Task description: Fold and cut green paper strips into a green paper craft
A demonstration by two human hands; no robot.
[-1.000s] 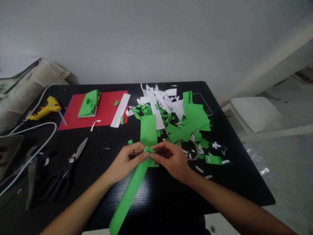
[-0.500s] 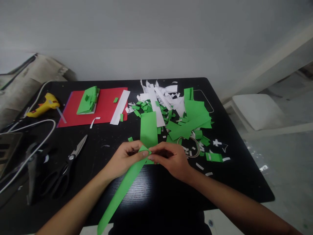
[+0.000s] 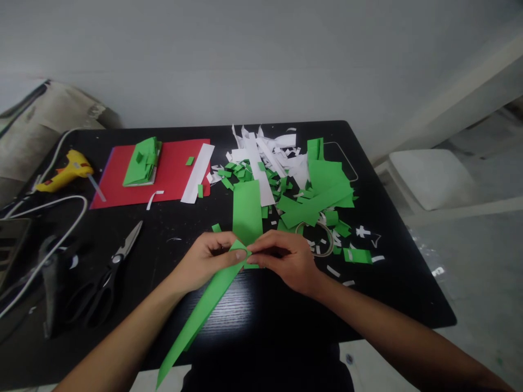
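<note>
A long green paper strip (image 3: 208, 302) slants from the table's middle down toward the front edge. Near its upper end my left hand (image 3: 208, 258) pinches it, thumb on top. My right hand (image 3: 286, 258) is closed too, thumb and fingertips pressed together at the strip's corner. Whatever small part the right fingertips cover is hidden. Just beyond both hands lies a flat green paper rectangle (image 3: 247, 209), its near part partly covered by them.
Green and white scraps (image 3: 281, 158) are heaped at the back. Scissors (image 3: 110, 272) lie left, behind them a yellow glue gun (image 3: 69, 170) with a white cord. Red paper (image 3: 171, 179) carries a folded green bundle (image 3: 141, 161). A tape ring (image 3: 327, 242) lies right.
The strip has turned slightly, and a second edge or layer now shows beneath its lower part. Both hands keep their pinch at nearly the same place. The whole view has shifted a little.
</note>
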